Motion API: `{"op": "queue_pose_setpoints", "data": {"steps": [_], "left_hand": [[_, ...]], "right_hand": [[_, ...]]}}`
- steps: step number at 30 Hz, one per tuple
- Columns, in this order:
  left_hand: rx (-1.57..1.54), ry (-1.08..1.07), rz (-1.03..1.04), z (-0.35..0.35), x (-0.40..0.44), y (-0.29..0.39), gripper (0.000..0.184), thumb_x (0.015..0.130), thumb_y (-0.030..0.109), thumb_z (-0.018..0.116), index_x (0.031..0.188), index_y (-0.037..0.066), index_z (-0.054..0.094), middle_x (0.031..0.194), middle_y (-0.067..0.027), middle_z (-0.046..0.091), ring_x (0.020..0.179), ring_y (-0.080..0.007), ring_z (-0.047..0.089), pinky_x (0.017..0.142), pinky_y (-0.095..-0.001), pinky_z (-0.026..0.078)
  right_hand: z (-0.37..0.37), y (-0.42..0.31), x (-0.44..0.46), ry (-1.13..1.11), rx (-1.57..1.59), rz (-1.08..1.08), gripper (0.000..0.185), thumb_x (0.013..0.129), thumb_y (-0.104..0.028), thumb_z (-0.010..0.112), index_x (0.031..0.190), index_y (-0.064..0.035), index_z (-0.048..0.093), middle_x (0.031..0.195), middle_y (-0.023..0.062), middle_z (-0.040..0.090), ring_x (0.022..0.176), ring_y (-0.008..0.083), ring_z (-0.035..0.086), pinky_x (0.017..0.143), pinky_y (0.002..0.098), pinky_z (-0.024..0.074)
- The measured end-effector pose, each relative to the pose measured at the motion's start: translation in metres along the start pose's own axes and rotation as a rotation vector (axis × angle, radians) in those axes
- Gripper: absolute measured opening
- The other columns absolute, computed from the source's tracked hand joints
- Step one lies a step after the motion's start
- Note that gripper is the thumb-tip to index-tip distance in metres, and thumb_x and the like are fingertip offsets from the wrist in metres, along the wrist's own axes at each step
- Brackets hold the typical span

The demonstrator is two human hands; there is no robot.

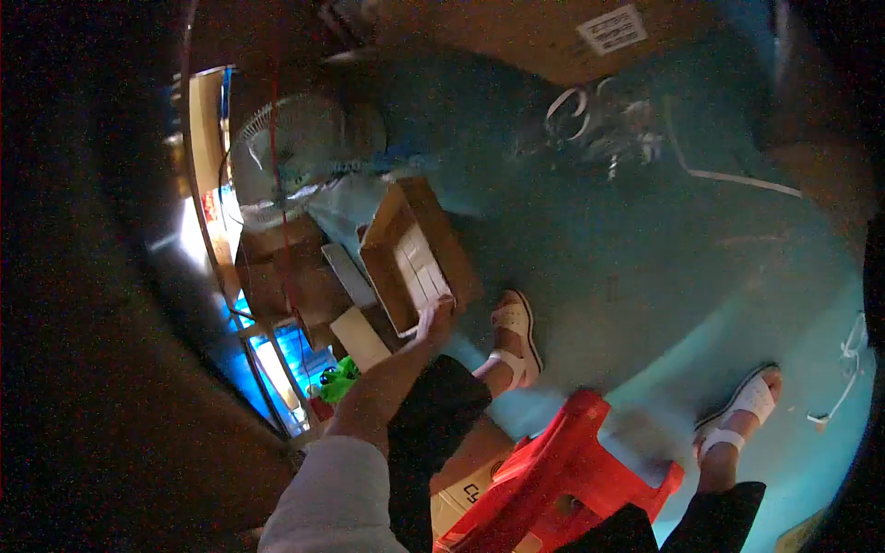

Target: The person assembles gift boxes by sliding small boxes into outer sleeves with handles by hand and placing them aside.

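Note:
My left hand is at the near end of an open cardboard box, with its fingers closed on the rim. The box stands tilted on the floor, open side facing left, and pale flat pieces lie inside it. My left arm, in a light short sleeve, reaches up from the lower left. My right hand does not show.
A red plastic stool stands near my legs. My sandalled feet are on the green floor. A fan, cartons and a green item are at left. A large carton lies at the top, with a white strap at right.

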State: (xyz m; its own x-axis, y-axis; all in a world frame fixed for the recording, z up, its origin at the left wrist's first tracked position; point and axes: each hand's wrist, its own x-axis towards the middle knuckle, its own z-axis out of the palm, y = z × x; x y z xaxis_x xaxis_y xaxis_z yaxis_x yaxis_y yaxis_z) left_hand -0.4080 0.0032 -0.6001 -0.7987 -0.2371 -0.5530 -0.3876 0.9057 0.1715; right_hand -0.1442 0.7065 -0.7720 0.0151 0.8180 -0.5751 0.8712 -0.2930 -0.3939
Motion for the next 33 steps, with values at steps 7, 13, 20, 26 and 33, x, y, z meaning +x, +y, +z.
{"op": "queue_pose_setpoints", "data": {"steps": [7,13,20,26,33], "left_hand": [[0.324,0.042,0.147,-0.004,-0.146,0.167,0.016,0.095,0.015,0.06,0.103,0.002,0.062,0.101,-0.0233,0.07,0.096,-0.0439,0.067,0.075,-0.0497,0.054],[0.386,-0.144,0.282,-0.028,-0.283,0.306,0.019,0.088,0.009,0.06,0.107,0.008,0.064,0.102,-0.0208,0.068,0.095,-0.0384,0.068,0.077,-0.0487,0.057],[0.333,-0.161,0.824,-0.083,-0.363,0.344,0.054,0.074,0.002,0.065,0.127,0.012,0.063,0.117,-0.0143,0.065,0.109,-0.0367,0.064,0.094,-0.0453,0.053],[0.461,0.082,1.1,-0.121,-0.382,0.39,0.045,0.069,0.002,0.067,0.114,0.01,0.066,0.108,-0.0118,0.068,0.102,-0.0329,0.065,0.088,-0.0465,0.051],[0.586,0.273,1.228,-0.149,-0.42,0.443,0.039,0.067,0.008,0.068,0.105,0.009,0.067,0.1,-0.0069,0.067,0.1,-0.0272,0.064,0.088,-0.0424,0.046]], "right_hand": [[-0.004,-0.009,0.006,-0.205,-1.025,-0.501,0.035,0.102,-0.032,0.052,0.114,-0.002,0.065,0.111,0.0264,0.068,0.099,0.038,0.065,0.086,0.0411,0.0517],[-0.321,-0.222,-0.366,-1.031,-0.12,-0.844,0.047,0.09,-0.015,0.067,0.133,0.0008,0.056,0.122,0.0273,0.062,0.111,0.042,0.061,0.098,0.0437,0.0489],[-0.364,-0.241,-0.377,-0.818,-0.037,-0.971,0.014,0.091,-0.012,0.068,0.102,-0.0047,0.063,0.094,0.0151,0.058,0.08,0.0394,0.064,0.07,0.0492,0.0529],[-0.366,-0.239,-0.376,-0.676,0.166,-0.966,0.012,0.092,-0.011,0.068,0.101,-0.0037,0.064,0.097,0.0162,0.061,0.083,0.0402,0.065,0.072,0.0487,0.0536],[-0.374,-0.241,-0.364,-0.173,0.603,-0.952,0.015,0.09,0.002,0.07,0.103,0.001,0.063,0.096,0.0176,0.064,0.085,0.0342,0.064,0.073,0.0402,0.0524]]}}
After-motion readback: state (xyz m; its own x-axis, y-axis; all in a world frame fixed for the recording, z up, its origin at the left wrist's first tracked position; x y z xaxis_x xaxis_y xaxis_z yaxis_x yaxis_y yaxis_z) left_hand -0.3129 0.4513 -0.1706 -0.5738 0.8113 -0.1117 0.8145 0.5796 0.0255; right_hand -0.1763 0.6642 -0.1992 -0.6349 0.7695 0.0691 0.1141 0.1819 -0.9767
